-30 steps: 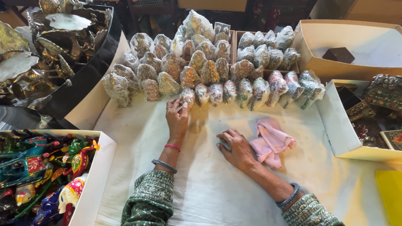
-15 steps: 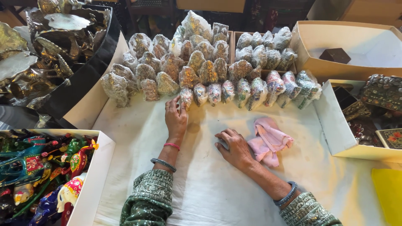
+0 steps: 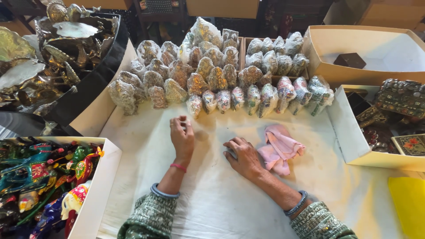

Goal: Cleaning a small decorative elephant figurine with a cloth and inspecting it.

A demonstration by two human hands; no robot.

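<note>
White cloth-covered table, rows of plastic-wrapped figurines along its far edge | left hand fingers loosely curled, holding nothing, just short of the front row | right hand flat on the cloth, empty, touching pink rag mid-table | box of painted toys at near-left corner.

Heaped at upper left in a black tray: gold and silver metal ornaments. Packed into a white box at lower left: brightly painted animal figurines. At upper right, an open cardboard box with one small dark box inside. Just below, at the right edge, a white carton of ornate decorated caskets. At lower right, a yellow sheet.
</note>
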